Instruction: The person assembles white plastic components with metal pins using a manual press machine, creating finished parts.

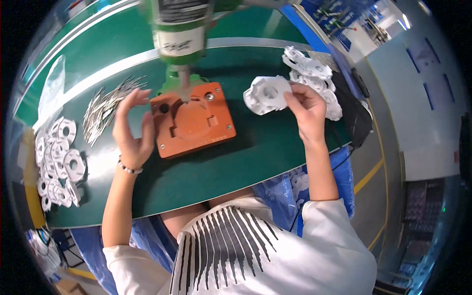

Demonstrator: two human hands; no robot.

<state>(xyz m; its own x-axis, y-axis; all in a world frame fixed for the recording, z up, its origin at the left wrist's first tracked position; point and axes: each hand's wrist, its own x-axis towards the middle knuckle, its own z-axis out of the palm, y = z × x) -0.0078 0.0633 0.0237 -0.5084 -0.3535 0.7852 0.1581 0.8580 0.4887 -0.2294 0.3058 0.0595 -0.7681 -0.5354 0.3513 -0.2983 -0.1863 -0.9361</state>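
White plastic is what you are holding: your right hand is pinching a white moulded part with a round centre hole by its right edge, thumb and fingertips closed on the rim, lifting it just above the green mat to the right of the orange fixture block. Your left hand is hovering with its fingers spread and slightly curled, gripping nothing, its fingertips close beside the left edge of the fixture. A green press head is standing over the back of the block, its metal tip nearly touching the upper surface. The part is looking light, thin-walled and stiff, probably a little slick, so the rim where you are gripping it now seems the safest hold; squeezing across the centre hole could flex or crack it. More white parts are lying in a heap just behind your right hand, and another pile of flat white rings is sitting at the far left of the mat. A scatter of thin metal pins is lying between that pile and your left hand.
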